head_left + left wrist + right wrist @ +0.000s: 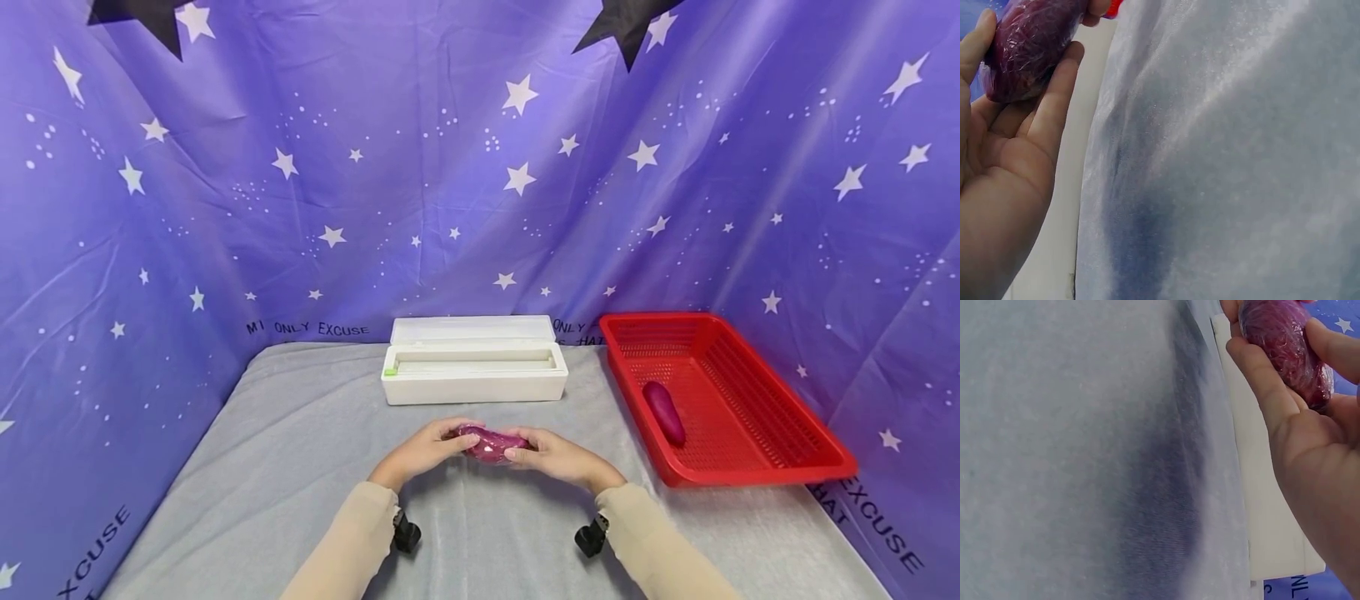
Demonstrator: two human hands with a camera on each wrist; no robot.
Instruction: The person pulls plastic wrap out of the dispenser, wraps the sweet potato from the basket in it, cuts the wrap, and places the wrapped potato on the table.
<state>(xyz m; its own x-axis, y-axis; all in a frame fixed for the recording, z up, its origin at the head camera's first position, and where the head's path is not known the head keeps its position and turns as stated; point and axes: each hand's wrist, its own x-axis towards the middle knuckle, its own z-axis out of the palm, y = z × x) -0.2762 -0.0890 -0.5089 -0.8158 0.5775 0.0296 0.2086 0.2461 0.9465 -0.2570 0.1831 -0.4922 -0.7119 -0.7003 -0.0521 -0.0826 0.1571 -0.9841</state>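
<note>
A purple sweet potato point(491, 445) wrapped in clear, shiny cling film is held up between both hands above the table. My left hand point(426, 450) grips its left end, thumb on the near side and fingers behind and underneath. At the right end my right hand point(558, 454) holds it the same way. Wrinkled film shows on the sweet potato point(1032, 50) in the left wrist view, and its end point(1288, 353) lies between thumb and fingers in the right wrist view. Beyond the hands stands a long white cling film dispenser point(474, 388), its lid point(472, 330) raised and a green piece at its left.
A red plastic basket point(757, 477) stands on the right of the table, with another purple sweet potato point(664, 412) lying inside along its left wall. Grey cloth point(300, 467) covers the table. A purple star-patterned curtain point(450, 167) hangs behind and at both sides.
</note>
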